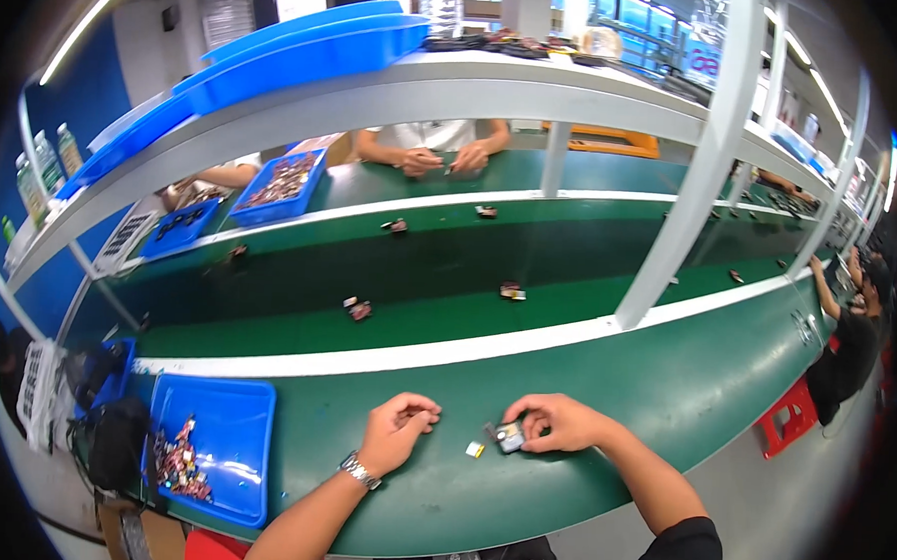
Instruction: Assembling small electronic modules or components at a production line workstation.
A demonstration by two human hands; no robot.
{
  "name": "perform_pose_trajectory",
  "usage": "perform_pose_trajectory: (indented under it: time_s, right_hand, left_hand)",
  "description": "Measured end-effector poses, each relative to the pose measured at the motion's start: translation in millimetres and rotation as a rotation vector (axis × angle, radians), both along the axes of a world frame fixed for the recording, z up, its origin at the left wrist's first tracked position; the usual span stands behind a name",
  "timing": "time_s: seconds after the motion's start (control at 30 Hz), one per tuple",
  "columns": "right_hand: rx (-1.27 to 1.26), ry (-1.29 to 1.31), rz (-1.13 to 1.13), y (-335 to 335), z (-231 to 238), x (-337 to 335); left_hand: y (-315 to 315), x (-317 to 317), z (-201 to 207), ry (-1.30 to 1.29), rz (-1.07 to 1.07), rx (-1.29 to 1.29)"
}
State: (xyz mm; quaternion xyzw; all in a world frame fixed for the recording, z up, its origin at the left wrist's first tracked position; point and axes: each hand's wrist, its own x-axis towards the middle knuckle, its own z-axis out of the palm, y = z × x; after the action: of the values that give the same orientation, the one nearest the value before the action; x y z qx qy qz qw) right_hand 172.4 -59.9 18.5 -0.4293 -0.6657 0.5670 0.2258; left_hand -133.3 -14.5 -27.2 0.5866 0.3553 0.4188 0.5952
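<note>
- My right hand (564, 425) pinched a small gadget (510, 437), seemingly at a handling step.
- My left hand (391, 442) was curled; holding anything, I couldn't tell.
- Left of the pinch lay a chip (474, 448); next likely called for steadiness.

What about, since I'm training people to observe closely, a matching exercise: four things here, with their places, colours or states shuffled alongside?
Things:
1. Watch
2. Small dark gadget
3. Nearest tray
4. Stool

Descriptions:
A. Red, toward the far right
B. Blue, with a heap of small parts in it
C. Silver, with a linked band
D. In the grip of the right hand

Right pairs: 1-C, 2-D, 3-B, 4-A
</note>
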Motion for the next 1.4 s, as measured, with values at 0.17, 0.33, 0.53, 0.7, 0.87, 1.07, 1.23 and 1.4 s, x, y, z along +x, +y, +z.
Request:
perform_pose_trajectory:
  time_s: [0.17,0.33,0.53,0.7,0.87,1.07,1.23,1.4]
  right_hand:
    - [0.134,-0.317,0.374,47.9,25.8,-68.1]
    - [0.529,-0.394,0.205,49.5,21.9,-81.6]
    - [0.496,-0.533,-0.054,21.2,21.0,-97.1]
    - [0.654,-0.299,-0.044,29.0,0.3,-91.6]
    - [0.673,-0.284,0.072,19.5,10.0,-100.1]
    - [0.71,-0.319,0.071,20.3,8.3,-105.3]
    - [0.805,-0.267,0.07,21.4,13.3,-107.3]
    - [0.888,-0.167,-0.023,24.9,11.3,-106.4]
  left_hand:
    - [-0.9,-3.9,4.9,0.1,0.038,0.099]
    - [3.6,-14.4,19.0,0.375,0.039,0.264]
    - [-3.6,-10.6,22.1,0.582,0.0,0.678]
    - [-3.4,-10.4,25.2,0.647,-0.009,0.455]
    - [-3.6,-8.1,24.3,0.625,0.001,0.51]
    - [-3.5,-9.4,25.5,0.606,0.033,0.477]
    - [-6.5,-9.9,24.4,0.369,0.025,0.217]
    - [-2.8,-12.9,23.3,0.0,-0.037,-0.101]
